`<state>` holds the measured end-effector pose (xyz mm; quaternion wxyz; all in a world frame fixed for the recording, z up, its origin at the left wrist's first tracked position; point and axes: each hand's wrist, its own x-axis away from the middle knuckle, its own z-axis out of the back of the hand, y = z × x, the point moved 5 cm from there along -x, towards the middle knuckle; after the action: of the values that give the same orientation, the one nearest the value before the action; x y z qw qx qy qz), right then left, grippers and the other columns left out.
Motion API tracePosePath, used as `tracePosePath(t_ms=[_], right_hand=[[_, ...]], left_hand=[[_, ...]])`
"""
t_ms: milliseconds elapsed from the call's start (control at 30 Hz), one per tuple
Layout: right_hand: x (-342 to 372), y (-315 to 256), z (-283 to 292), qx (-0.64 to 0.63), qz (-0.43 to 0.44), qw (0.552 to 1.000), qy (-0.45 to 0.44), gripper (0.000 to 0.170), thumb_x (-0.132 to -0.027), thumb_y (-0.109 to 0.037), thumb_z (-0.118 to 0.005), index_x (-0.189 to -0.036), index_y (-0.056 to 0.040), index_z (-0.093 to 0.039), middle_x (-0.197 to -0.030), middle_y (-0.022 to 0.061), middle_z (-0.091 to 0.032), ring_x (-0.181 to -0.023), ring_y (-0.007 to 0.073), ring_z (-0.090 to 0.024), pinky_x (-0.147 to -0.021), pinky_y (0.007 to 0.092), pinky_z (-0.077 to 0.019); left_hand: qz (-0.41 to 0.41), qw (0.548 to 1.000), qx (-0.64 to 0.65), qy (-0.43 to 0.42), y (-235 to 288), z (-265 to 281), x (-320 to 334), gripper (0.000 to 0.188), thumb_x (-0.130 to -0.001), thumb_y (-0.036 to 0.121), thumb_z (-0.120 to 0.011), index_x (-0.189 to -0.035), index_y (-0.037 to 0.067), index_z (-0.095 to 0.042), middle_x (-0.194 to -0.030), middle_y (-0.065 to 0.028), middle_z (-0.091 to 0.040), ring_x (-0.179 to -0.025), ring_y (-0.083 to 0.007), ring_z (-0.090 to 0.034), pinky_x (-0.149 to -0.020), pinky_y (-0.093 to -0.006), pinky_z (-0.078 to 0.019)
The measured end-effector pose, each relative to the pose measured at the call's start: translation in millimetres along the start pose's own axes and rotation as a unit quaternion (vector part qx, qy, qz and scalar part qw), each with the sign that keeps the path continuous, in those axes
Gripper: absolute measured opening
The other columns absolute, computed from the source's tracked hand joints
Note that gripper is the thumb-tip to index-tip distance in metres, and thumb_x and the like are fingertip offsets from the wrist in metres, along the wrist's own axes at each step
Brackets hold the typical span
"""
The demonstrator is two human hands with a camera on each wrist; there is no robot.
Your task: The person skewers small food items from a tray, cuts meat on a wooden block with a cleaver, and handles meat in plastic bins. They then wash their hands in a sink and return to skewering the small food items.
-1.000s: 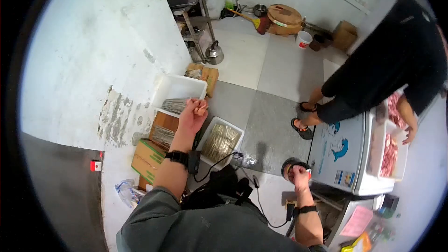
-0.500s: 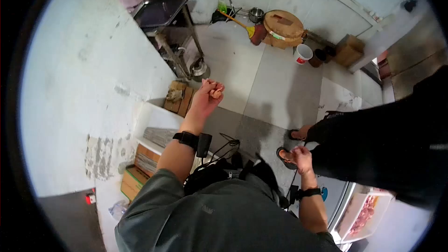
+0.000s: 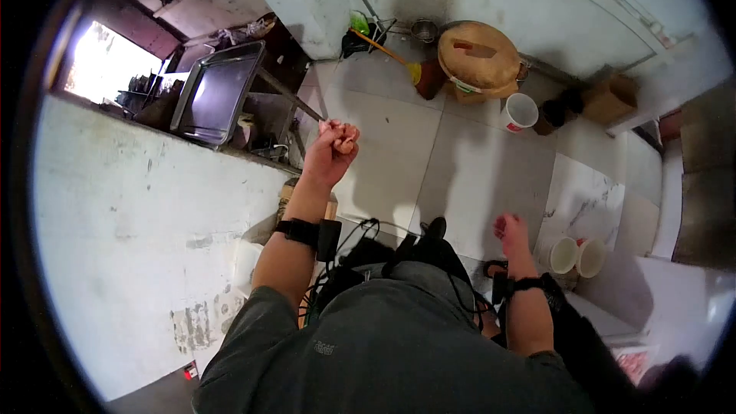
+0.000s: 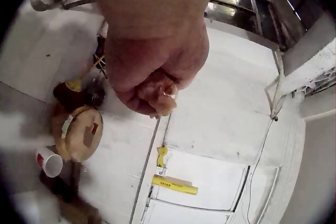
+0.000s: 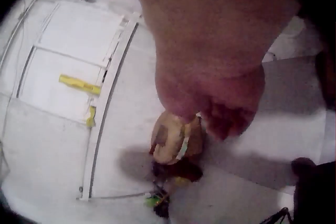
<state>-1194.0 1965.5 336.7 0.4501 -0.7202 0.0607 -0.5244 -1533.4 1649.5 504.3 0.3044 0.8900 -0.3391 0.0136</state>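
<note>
My left hand point(image 3: 328, 159) is held out in front of the body, its fingers curled tightly round a lump of raw meat point(image 3: 346, 138). In the left wrist view the pale pink, ragged meat point(image 4: 158, 96) pokes out of the fist; the rest of it is hidden in the palm. On the other side, my right hand point(image 3: 511, 234) hangs over the floor with its fingers loosely curled. Nothing shows in that hand point(image 5: 210, 95) in the right wrist view.
To the left, a metal tray point(image 3: 218, 92) sits on a stand behind the white wall. Against the far wall are a broom point(image 3: 425, 77), a round wooden lid point(image 3: 479, 57), a white bucket point(image 3: 520, 112) and a cardboard box point(image 3: 611, 100). Two pale buckets point(image 3: 563, 254) stand at right.
The view has swung from the skewer boxes and meat-filled bins towards the far wall and tray stand. My left hand keeps its grip on the meat. The right hand has moved off the freezer side.
</note>
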Motion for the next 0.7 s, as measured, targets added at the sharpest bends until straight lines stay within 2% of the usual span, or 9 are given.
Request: tracePosePath(t_ms=[67, 133, 233, 367, 467, 500, 600, 700], right_hand=[[-28, -48, -40, 0.040, 0.006, 0.999, -0.011, 0.020, -0.089, -0.022, -0.056, -0.089, -0.0025, -0.057, -0.081, 0.0072, -0.060, -0.073, 0.0176, -0.059, -0.063, 0.0301, -0.0471], [-63, -83, -79, 0.102, 0.020, 0.994, -0.041, 0.028, -0.092, -0.024, -0.054, -0.105, 0.0012, -0.056, -0.090, 0.0090, -0.062, -0.077, 0.0174, -0.060, -0.065, 0.0320, -0.0491], [-120, -120, -125, 0.100, 0.002, 0.994, -0.050, 0.031, -0.092, -0.025, -0.055, -0.108, 0.0011, -0.055, -0.093, 0.0095, -0.062, -0.079, 0.0175, -0.060, -0.067, 0.0318, -0.0497], [-191, -142, -172, 0.069, -0.019, 0.997, -0.006, 0.031, -0.092, -0.026, -0.056, -0.109, 0.0001, -0.055, -0.092, 0.0090, -0.062, -0.079, 0.0176, -0.060, -0.067, 0.0317, -0.0501], [-228, -143, -196, 0.016, -0.093, 0.996, 0.005, 0.031, -0.092, -0.025, -0.056, -0.110, -0.0001, -0.055, -0.091, 0.0079, -0.061, -0.077, 0.0176, -0.060, -0.066, 0.0316, -0.0507], [-246, -148, -209, 0.004, -0.101, 0.995, 0.006, 0.030, -0.092, -0.024, -0.056, -0.110, 0.0002, -0.055, -0.090, 0.0076, -0.061, -0.076, 0.0175, -0.060, -0.065, 0.0313, -0.0512], [-283, -165, -239, -0.037, -0.103, 0.994, 0.012, 0.032, -0.091, -0.023, -0.056, -0.113, 0.0012, -0.054, -0.087, 0.0062, -0.061, -0.076, 0.0166, -0.061, -0.065, 0.0293, -0.0525], [-324, -194, -268, -0.075, -0.132, 0.988, 0.005, 0.034, -0.091, -0.023, -0.057, -0.113, 0.0022, -0.054, -0.086, 0.0063, -0.061, -0.076, 0.0166, -0.061, -0.067, 0.0312, -0.0539]], left_hand=[[-0.005, 0.999, -0.007, 0.042, 9, -11, -44, 0.011, -0.089, 0.002, -0.052, -0.091, 0.011, -0.048, -0.085, -0.0062, -0.053, -0.079, -0.0171, -0.052, -0.061, -0.0248, -0.0431], [0.030, 0.999, 0.012, -0.007, 15, -13, -91, 0.011, -0.090, 0.001, -0.052, -0.090, 0.011, -0.048, -0.086, -0.0062, -0.053, -0.077, -0.0167, -0.051, -0.060, -0.0248, -0.0428], [0.051, 0.998, 0.005, 0.032, 14, -14, -173, 0.011, -0.090, 0.001, -0.051, -0.089, 0.011, -0.049, -0.086, -0.0062, -0.053, -0.077, -0.0172, -0.051, -0.060, -0.0249, -0.0422], [0.103, 0.995, 0.004, 0.007, 2, -10, -296, 0.012, -0.090, -0.001, -0.049, -0.086, 0.010, -0.049, -0.082, -0.0056, -0.051, -0.079, -0.0190, -0.051, -0.058, -0.0246, -0.0407], [0.166, 0.986, 0.031, -0.011, -7, -13, -376, 0.011, -0.089, -0.001, -0.050, -0.087, 0.010, -0.051, -0.081, -0.0059, -0.051, -0.081, -0.0196, -0.052, -0.058, -0.0254, -0.0410], [0.181, 0.982, 0.027, -0.049, -10, -11, -402, 0.011, -0.089, -0.001, -0.051, -0.089, 0.010, -0.052, -0.083, -0.0068, -0.053, -0.082, -0.0202, -0.053, -0.058, -0.0265, -0.0419], [0.227, 0.973, -0.007, -0.028, -23, -20, -458, 0.010, -0.088, -0.001, -0.052, -0.092, 0.009, -0.052, -0.084, -0.0075, -0.054, -0.085, -0.0214, -0.055, -0.058, -0.0271, -0.0427], [0.253, 0.965, -0.067, -0.001, -42, -12, -519, 0.010, -0.088, 0.000, -0.052, -0.092, 0.009, -0.051, -0.089, -0.0083, -0.055, -0.088, -0.0227, -0.056, -0.059, -0.0272, -0.0433]])
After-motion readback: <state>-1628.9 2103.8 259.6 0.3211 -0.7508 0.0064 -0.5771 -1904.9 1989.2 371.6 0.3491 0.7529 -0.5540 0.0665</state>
